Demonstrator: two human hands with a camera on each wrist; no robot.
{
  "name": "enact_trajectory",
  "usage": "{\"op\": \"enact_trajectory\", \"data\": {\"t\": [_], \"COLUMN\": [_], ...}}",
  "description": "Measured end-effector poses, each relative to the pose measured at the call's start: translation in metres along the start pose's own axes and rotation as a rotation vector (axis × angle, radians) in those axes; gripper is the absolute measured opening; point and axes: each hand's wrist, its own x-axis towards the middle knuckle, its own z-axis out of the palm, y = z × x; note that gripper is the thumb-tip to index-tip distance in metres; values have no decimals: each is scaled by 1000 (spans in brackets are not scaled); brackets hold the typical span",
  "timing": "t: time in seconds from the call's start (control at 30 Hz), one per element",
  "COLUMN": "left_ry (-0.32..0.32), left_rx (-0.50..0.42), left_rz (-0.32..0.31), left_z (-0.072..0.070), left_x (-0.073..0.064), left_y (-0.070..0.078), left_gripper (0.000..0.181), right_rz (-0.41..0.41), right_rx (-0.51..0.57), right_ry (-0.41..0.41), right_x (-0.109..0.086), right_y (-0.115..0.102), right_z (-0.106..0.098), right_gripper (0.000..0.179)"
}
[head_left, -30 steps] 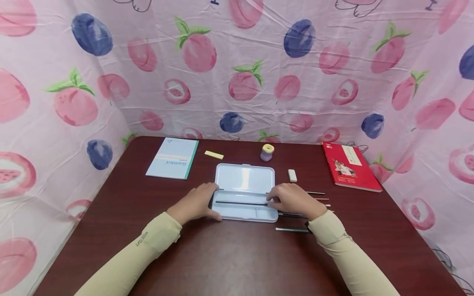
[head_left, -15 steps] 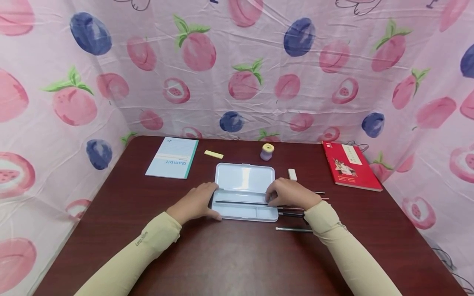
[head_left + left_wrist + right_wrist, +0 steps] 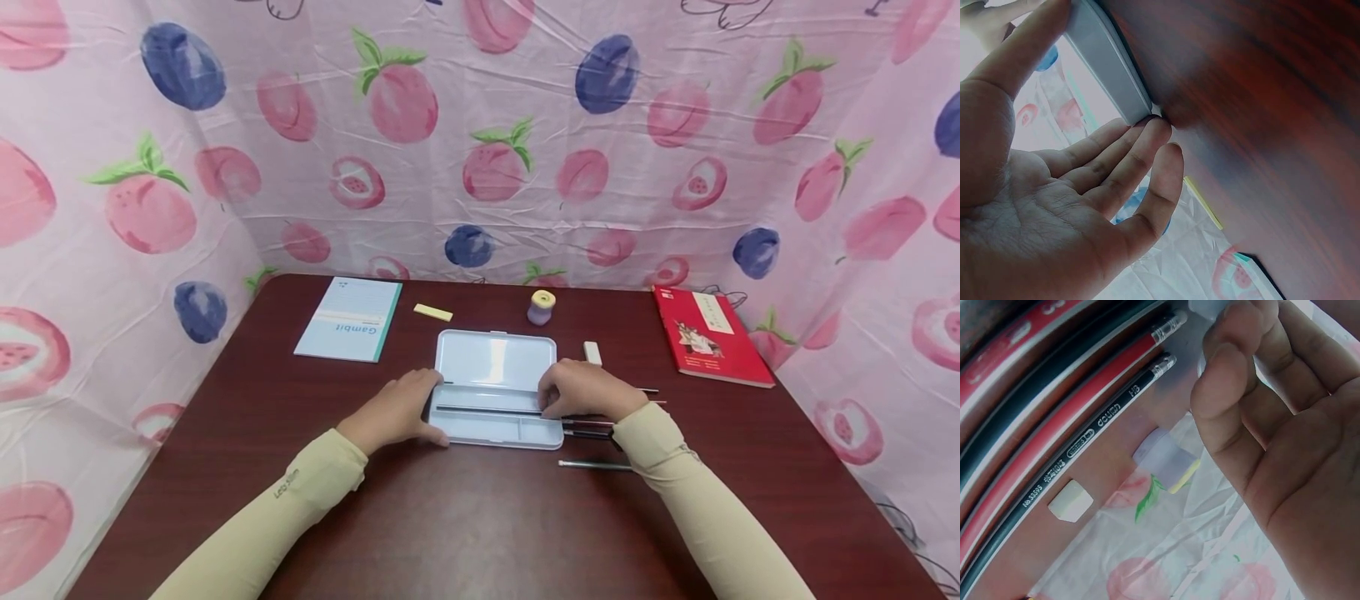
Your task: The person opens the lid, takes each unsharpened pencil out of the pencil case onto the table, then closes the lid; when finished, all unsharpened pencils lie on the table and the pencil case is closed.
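Observation:
A light-blue pencil case point(image 3: 487, 430) lies with its lid raised back in the middle of the table. My left hand point(image 3: 401, 408) holds its left end, thumb at the near edge and fingertips at the far corner; the left wrist view shows the case's side wall point(image 3: 1107, 59) between them. A dark pencil point(image 3: 487, 409) lies lengthwise over the case's tray. With curled fingers, my right hand point(image 3: 585, 390) pinches at the pencil's right end, the fingertips partly hidden. Under the right wrist lie several red and black pencils point(image 3: 1066, 462), eraser ends toward the case.
Behind the right hand is a white eraser point(image 3: 592, 353). A purple and yellow cup-shaped item point(image 3: 541, 307) and a yellow strip point(image 3: 432, 313) stand farther back. A notebook point(image 3: 348, 321) lies at left, a red book point(image 3: 708, 337) at right. One dark green pencil point(image 3: 596, 465) lies nearer the front.
My right hand has shifted slightly back and left, its fingers curling more at the pencil's end. The left hand and the case have stayed in place.

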Motion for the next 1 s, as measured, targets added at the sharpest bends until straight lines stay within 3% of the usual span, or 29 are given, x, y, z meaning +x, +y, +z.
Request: {"op": "enact_trajectory", "data": {"t": [0.3, 1.0], "left_ry": [6, 6], "left_rx": [-4, -5], "left_rz": [7, 0], "left_z": [0, 2], "left_x": [0, -1], "left_y": [0, 0], "left_gripper": [97, 95], "right_rz": [-17, 11], "right_rx": [-96, -71], "right_ry": [59, 50], "right_x": [-2, -3], "right_y": [-3, -5], "right_z": [7, 11], "right_gripper": [10, 19]}}
